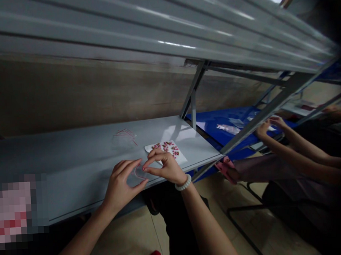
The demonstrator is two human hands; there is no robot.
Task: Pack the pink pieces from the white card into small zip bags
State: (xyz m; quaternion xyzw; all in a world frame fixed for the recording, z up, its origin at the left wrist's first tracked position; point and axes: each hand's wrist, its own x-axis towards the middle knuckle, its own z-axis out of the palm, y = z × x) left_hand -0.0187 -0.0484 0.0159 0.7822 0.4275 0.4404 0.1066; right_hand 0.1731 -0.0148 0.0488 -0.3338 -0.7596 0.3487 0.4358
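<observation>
A small clear plastic bag (139, 172) with a reddish line along its mouth is between my hands, over the table's front edge. My left hand (122, 183) grips it, thumb and fingers curved around its opening. Thumb and forefinger of my right hand (165, 166), which has a pale coiled band at the wrist, pinch a small pink piece (144, 169) beside the bag's mouth. Just behind that hand, a white sheet (181, 156) carries many small pink and brownish pieces (168, 144). Farther back lies a loose pile of clear bags with red lines (125, 138).
The grey table (72, 159) sits beneath a ridged metal shelf (119, 27) with angled supports (195, 92). At right, a co-worker's hands (269, 125) are over a blue table (210, 119) holding plastic packets (228, 129). A dark chair frame (243, 208) stands at lower right.
</observation>
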